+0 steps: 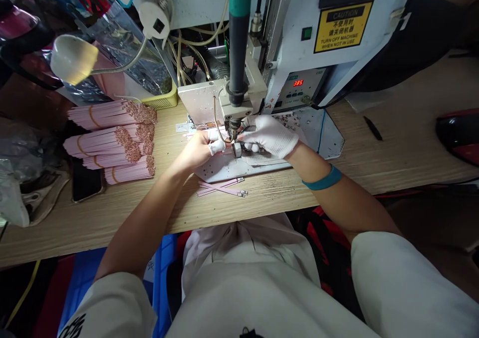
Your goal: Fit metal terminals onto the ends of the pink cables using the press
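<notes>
My left hand (202,147), with white coverings on its fingertips, is closed at the left of the machine's soldering head (235,121). Bits of a pink wire strip show on both sides of its fingers, which pinch it. My right hand (271,136) wears a white glove and reaches in from the other side, fingers curled together by the tip. What those fingers hold is hidden. A small metal block (237,150) sits between the hands on the white base plate (220,171). In front of the plate lie several pink strips (222,187) with metal connector ends, crossed over each other.
Banded bundles of pink wires (112,141) with copper ends are stacked at left, beside a phone (87,179). A lamp (74,59) leans over from upper left. The controller display (298,83) reads 385. A black pen (373,128) lies at right.
</notes>
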Motion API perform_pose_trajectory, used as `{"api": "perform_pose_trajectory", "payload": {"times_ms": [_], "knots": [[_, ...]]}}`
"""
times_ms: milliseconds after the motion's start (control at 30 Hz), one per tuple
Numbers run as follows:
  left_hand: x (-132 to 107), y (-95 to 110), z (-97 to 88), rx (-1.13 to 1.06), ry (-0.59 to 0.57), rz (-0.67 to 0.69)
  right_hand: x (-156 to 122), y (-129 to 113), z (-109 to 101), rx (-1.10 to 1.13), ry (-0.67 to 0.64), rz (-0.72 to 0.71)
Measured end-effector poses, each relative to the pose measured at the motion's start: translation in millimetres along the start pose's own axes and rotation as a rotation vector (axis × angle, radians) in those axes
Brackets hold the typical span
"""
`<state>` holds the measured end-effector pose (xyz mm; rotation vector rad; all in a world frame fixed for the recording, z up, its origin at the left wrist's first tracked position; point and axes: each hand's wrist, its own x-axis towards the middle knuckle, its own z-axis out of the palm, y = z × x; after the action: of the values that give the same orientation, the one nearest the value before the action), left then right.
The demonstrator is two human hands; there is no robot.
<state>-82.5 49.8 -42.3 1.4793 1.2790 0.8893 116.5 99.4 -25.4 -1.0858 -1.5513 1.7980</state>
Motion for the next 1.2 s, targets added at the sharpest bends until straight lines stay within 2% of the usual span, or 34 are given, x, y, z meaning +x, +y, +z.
{"api": "perform_pose_trajectory", "payload": {"times_ms": [267, 467, 700, 967, 1200], "knots": [[3.2, 6.6, -0.2, -0.001, 0.01, 0.021, -1.4, -2.6, 1.1, 0.025, 0.005, -0.001], [5.7, 3.1, -2.1, -0.032, -0.002, 0.04, -2.8, -4.2, 2.9, 0.022, 0.021, 0.002], [5.6, 2.0, -1.3, -0.055, -0.006, -0.016, -4.1, -2.1, 3.7, 0.037, 0.02, -0.004], [-1.6, 8.9, -0.7, -0.031, -0.014, 0.029, -8.3, -0.1, -0.8, 0.078, 0.021, -0.036], [-6.3, 16.5, -0.9, -0.043, -0.021, 0.1, -19.4, -8.0, -7.5, -0.28, -0.047, -0.071]]}}
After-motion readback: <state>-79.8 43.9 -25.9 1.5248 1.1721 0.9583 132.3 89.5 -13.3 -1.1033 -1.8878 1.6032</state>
